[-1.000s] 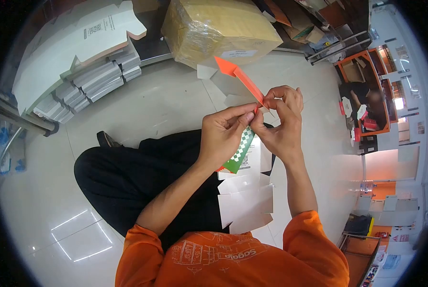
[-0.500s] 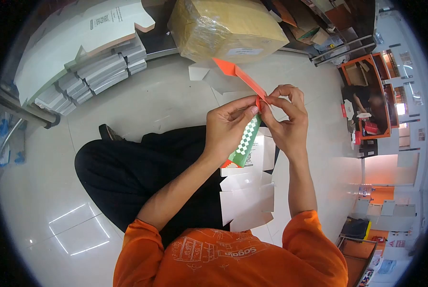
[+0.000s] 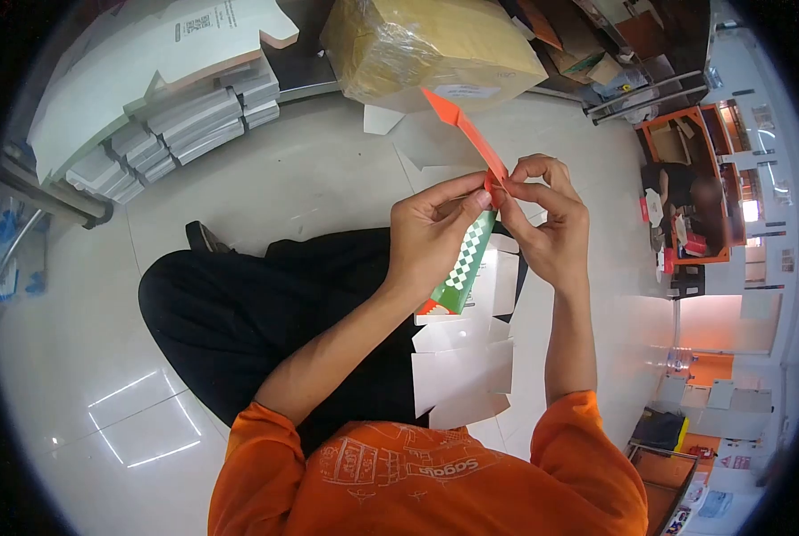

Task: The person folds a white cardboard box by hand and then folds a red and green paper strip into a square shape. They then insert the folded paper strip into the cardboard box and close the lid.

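Note:
A small green cardboard box (image 3: 459,281) with a white checkered pattern slants up from above my lap. Its long red-orange flap (image 3: 477,141) stands out past the upper end, folded near its tip. My left hand (image 3: 428,237) grips the box's side, with thumb and fingers close to that upper end. At the base of the flap, my right hand (image 3: 556,223) pinches the red edge between thumb and fingers. The fingertips of both hands nearly meet there and hide the fold itself.
Unfolded white cardboard blanks (image 3: 462,380) lie across my lap. Stacked flat cardboard sheets (image 3: 194,125) stand at upper left. A plastic-wrapped carton (image 3: 435,54) sits ahead, near a white scrap (image 3: 382,119) on the floor. Another person (image 3: 705,201) sits at far right beside orange shelving (image 3: 721,165).
Both hands and the box have shifted slightly right. The red-orange flap now stands a little steeper, its tip higher and farther right. Both hands keep their grip.

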Demonstrator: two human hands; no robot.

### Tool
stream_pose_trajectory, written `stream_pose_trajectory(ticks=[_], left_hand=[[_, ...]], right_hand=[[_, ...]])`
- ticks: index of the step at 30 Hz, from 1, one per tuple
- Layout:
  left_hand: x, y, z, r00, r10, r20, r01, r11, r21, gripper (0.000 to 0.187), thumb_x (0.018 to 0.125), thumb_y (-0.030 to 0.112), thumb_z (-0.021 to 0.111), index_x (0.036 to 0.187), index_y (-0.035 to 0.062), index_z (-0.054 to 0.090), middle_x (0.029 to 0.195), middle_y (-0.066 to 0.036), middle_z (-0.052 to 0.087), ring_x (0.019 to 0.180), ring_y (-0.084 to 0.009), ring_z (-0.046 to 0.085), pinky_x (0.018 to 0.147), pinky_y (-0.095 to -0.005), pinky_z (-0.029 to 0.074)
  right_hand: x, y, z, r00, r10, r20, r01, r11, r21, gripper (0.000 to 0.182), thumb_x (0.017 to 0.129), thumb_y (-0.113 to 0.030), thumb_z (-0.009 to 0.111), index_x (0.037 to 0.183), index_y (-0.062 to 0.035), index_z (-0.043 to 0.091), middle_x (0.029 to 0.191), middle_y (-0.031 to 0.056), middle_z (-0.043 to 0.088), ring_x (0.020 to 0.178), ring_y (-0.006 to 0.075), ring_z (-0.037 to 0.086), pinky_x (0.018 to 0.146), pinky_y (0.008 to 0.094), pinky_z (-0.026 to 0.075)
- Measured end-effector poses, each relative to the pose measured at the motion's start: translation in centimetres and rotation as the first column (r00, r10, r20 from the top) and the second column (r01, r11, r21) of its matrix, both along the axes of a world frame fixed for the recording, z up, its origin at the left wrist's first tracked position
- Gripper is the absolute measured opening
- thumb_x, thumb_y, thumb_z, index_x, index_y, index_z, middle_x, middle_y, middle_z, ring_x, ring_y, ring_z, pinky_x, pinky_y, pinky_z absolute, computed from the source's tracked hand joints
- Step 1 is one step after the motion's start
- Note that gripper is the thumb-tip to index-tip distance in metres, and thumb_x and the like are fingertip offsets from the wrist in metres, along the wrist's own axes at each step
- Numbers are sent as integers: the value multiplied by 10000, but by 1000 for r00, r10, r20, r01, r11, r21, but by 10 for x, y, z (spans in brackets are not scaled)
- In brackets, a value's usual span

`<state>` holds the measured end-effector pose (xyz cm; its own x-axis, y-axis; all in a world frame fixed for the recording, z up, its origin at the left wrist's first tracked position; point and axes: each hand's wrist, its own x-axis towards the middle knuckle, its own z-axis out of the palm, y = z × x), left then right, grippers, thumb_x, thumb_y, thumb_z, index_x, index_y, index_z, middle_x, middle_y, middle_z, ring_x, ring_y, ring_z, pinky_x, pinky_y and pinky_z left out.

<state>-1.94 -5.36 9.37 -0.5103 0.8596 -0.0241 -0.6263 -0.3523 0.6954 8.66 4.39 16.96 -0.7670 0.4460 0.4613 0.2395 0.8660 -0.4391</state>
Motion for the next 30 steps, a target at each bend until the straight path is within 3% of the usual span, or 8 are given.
stream_pose_trajectory(ticks=[8, 10, 18, 20, 21, 25, 27, 30], left_hand=[[2, 2, -2, 998, 56, -13, -56, 997, 49, 261, 945, 70, 650, 1189, -22, 667, 1086, -117, 714, 991, -147, 677, 859, -264, 549], [2, 2, -2, 999, 32, 12, -32, 998, 53, 259, 947, 60, 643, 1190, -25, 667, 1088, -117, 712, 984, -145, 676, 869, -264, 546], [-2, 4, -3, 998, 56, 36, -60, 993, 106, 237, 951, 2, 591, 1180, -41, 634, 1034, -101, 710, 973, -133, 670, 872, -253, 536], [-5, 4, -8, 990, 114, -86, -100, 983, 156, 233, 941, 6, 603, 1168, -39, 624, 1067, -111, 693, 992, -141, 662, 865, -259, 536], [-9, 2, -9, 987, 32, -159, -25, 999, 43, 202, 929, 8, 605, 1125, -40, 620, 1067, -105, 685, 935, -132, 671, 821, -248, 544], [-13, 2, -6, 945, 100, -310, -93, 995, 38, 212, 906, 32, 650, 1104, -39, 629, 1034, -97, 676, 891, -129, 677, 780, -248, 553], [-16, 1, -3, 866, 198, -458, -208, 978, 29, 171, 879, 44, 685, 1026, -36, 653, 990, -94, 663, 888, -129, 678, 756, -254, 563], [-20, -1, -4, 901, 132, -414, -157, 987, -27, 131, 853, 39, 711, 951, -36, 668, 967, -87, 651, 891, -136, 680, 742, -260, 572]], right_hand=[[-2, 5, -6, 999, 21, -37, -25, 995, -101, 113, 767, -25, 771, 878, -20, 754, 955, 52, 623, 993, 218, 559, 873, 337, 447], [-2, 8, -8, 998, 32, -54, -42, 980, -193, 103, 777, -24, 768, 878, -17, 752, 954, 49, 619, 1005, 203, 554, 878, 328, 444], [-7, 6, -10, 998, 2, -63, -15, 980, -200, 102, 808, -16, 753, 908, 5, 745, 963, 62, 618, 962, 175, 557, 871, 306, 442], [-8, 10, -9, 997, -56, -48, 30, 898, -439, 88, 843, -11, 726, 926, 12, 745, 979, 57, 622, 971, 159, 553, 874, 294, 435], [-8, 11, -9, 997, -61, -43, 32, 872, -488, 86, 877, -19, 701, 941, 19, 745, 984, 54, 625, 967, 148, 551, 880, 278, 420], [-9, 9, -3, 997, -78, -3, 62, 815, -576, 95, 888, -49, 705, 943, 19, 745, 975, 51, 624, 960, 145, 550, 888, 271, 408], [-11, 4, -4, 998, -61, -14, 39, 775, -630, 106, 898, -70, 704, 936, 20, 745, 967, 46, 623, 949, 141, 546, 882, 265, 404], [-13, -4, -2, 994, -102, 41, 106, 788, -607, 110, 898, -78, 707, 925, 21, 745, 962, 38, 622, 936, 138, 538, 863, 262, 404]])
